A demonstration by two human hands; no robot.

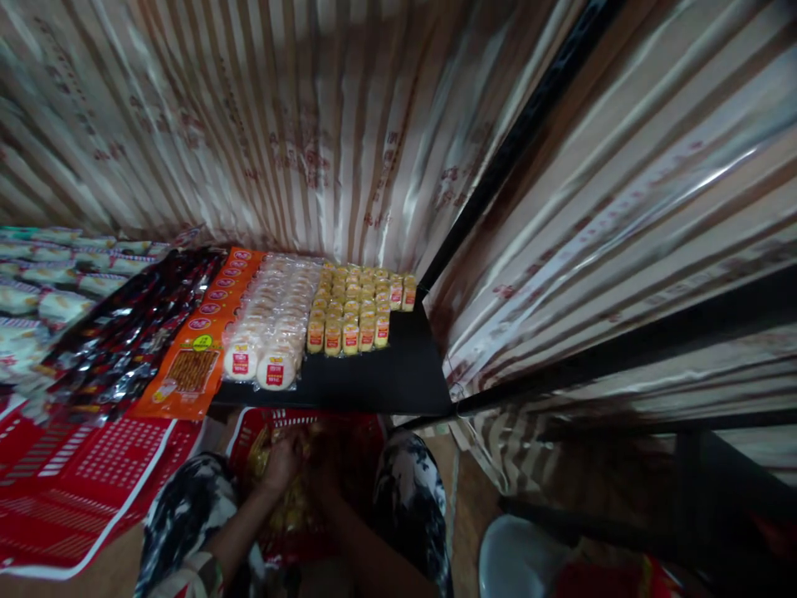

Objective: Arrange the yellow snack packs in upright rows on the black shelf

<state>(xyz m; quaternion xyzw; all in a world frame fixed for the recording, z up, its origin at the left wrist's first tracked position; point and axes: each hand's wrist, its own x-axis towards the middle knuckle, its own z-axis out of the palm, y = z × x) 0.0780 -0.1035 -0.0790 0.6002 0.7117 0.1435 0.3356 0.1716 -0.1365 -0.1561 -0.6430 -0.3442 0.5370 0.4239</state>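
Both my hands are down in a red plastic basket between my knees, among small yellow-wrapped snack packs. My left hand has its fingers curled closed, close beside the right one; what it holds, if anything, is too dark to make out. My right hand lies in deep shadow under the shelf edge, so its fingers do not show. Just above, small yellow packaged cakes stand in rows on the black shelf.
Left of the cakes lie round white packaged biscuits, orange snack packets, dark shiny packets and pale wrapped packs. Another red basket sits at lower left. Striped curtain hangs behind; a pale basin is at lower right.
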